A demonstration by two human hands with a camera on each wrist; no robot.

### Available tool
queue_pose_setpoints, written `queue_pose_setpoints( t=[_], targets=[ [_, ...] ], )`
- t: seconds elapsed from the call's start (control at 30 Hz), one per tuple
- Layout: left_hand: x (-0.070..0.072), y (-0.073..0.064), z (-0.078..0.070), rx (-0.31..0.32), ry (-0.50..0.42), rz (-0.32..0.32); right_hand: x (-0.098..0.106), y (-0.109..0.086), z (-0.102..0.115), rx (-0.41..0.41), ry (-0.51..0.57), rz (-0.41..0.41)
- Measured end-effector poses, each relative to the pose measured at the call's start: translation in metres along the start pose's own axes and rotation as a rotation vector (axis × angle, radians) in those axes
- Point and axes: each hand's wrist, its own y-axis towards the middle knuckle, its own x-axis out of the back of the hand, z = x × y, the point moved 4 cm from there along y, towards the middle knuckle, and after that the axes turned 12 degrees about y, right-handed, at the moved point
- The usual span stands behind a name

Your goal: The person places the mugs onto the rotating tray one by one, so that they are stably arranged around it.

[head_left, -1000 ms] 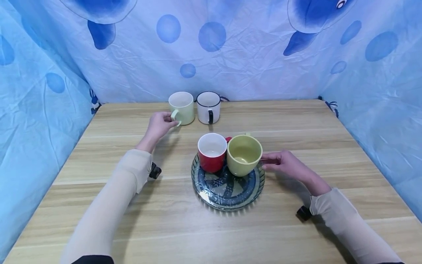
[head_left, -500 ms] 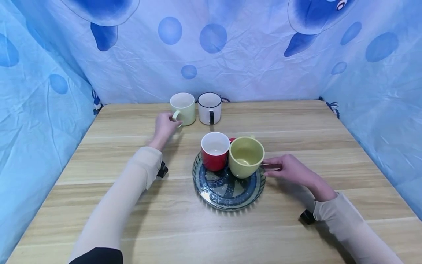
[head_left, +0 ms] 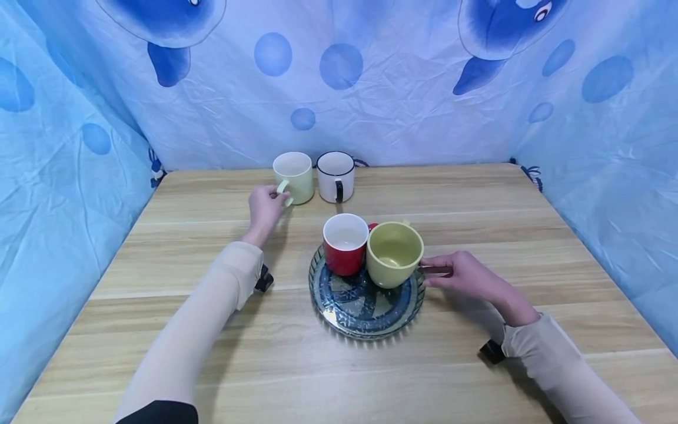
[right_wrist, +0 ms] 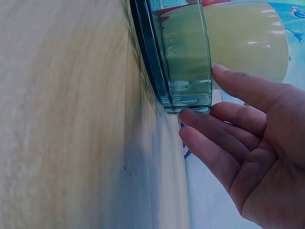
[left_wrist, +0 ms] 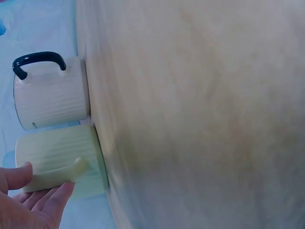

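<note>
Your left hand point(head_left: 265, 206) grasps the green mug point(head_left: 298, 184) by its handle point(left_wrist: 57, 177), thumb against one side and fingers against the other; whether a finger goes through the loop cannot be told. The green mug is just right of that pinch, upright, its base apparently on the table point(head_left: 318, 383). Held from one side, it is likely to tip away from you, so press firmly and bear its weight with the brim level. The white mug point(head_left: 328, 184) is just beside it, on the side away from your pinch, so draw any movement toward yourself rather than swinging right into it.

Nearer you and to the right of that pinch, the red mug point(head_left: 341, 260) and then the yellow mug point(head_left: 389, 274) stand close together on the far part of the dish point(head_left: 365, 331). Pass high over their brims if your left hand crosses them.

Your right hand point(head_left: 468, 274) is at the dish's right edge, thumb at the rim, fingers loosely extended rather than clenched. The yellow mug is just left of those fingertips. Use a light touch here: it should be enough to steady the dish, whereas a push could slide it or knock the two mugs together
</note>
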Motion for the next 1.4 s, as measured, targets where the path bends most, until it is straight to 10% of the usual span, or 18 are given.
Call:
queue_pose_setpoints(
  t=[0.8, 1.4],
  targets=[
    [0.01, 0.005, 0.018, 0.054, -0.134, -0.085, -0.002, 0.0, -0.008, -0.008, 0.074, -0.015],
    [0.042, -0.002, 0.019, 0.036, -0.019, -0.077, -0.003, 0.0, -0.013, -0.011, 0.159, 0.018]
  ],
)
